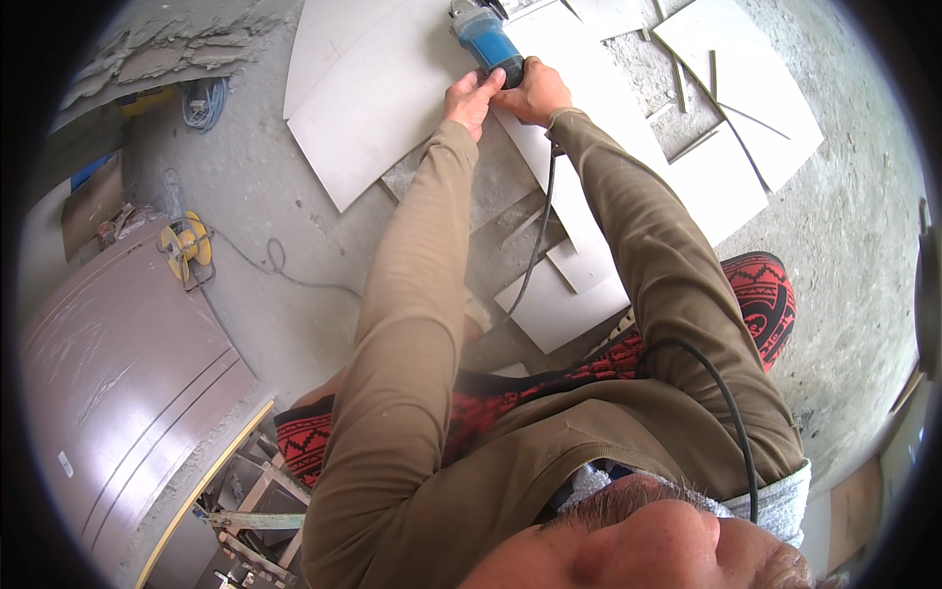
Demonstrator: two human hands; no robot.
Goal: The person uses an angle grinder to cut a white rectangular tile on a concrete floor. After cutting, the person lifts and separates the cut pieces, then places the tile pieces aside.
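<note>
A blue angle grinder lies over white panels at the top of the view, its grey head pointing away from me and partly cut off by the picture's edge. My left hand is closed at the left side of its dark rear end, thumb against the casing. On the other side, my right hand grips the same rear end, with some fingers hidden underneath. A black power cord hangs from near my right wrist down between my forearms. Beneath the tool lies a large white panel.
More white panels and cut strips lie to the right on a dusty concrete floor. A yellow cable reel sits at left beside a stack of brownish boards. A wooden frame stands lower left.
</note>
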